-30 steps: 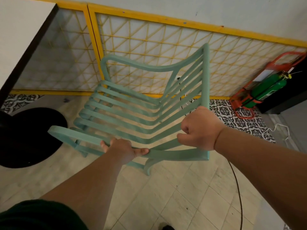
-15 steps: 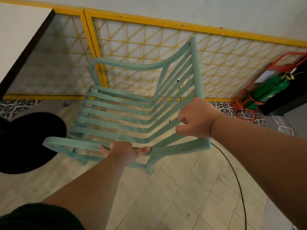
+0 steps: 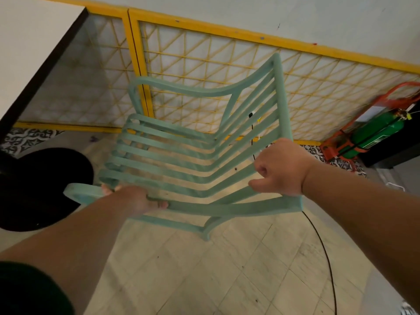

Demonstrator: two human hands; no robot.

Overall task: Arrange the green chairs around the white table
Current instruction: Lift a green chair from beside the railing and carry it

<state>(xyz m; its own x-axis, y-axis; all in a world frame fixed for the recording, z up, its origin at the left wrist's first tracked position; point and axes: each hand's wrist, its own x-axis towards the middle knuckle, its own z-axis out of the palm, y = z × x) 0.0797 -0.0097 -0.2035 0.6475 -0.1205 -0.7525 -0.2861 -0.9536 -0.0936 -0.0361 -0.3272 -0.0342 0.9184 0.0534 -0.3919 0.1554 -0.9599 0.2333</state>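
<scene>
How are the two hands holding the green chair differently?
The left hand grips the green chair's near armrest; the right hand grips the backrest's edge. The left hand sits lower in view, the right hand higher. The left thumb lies along the armrest; the right hand is a tight fist. Both hold the chair.

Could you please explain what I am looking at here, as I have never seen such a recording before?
There is no machine here: a person wears a wide-angle camera on the head, so the one picture looks forward and down along both bare arms. The left hand grips the near armrest of a green chair, and the right hand is curled round the frame of its slatted back. Whether its legs touch the tiled floor I cannot tell. At upper left is a corner of the white table, with a round black base below. Behind the chair stands a yellow lattice panel; at right, a green cylinder in a red stand.
</scene>
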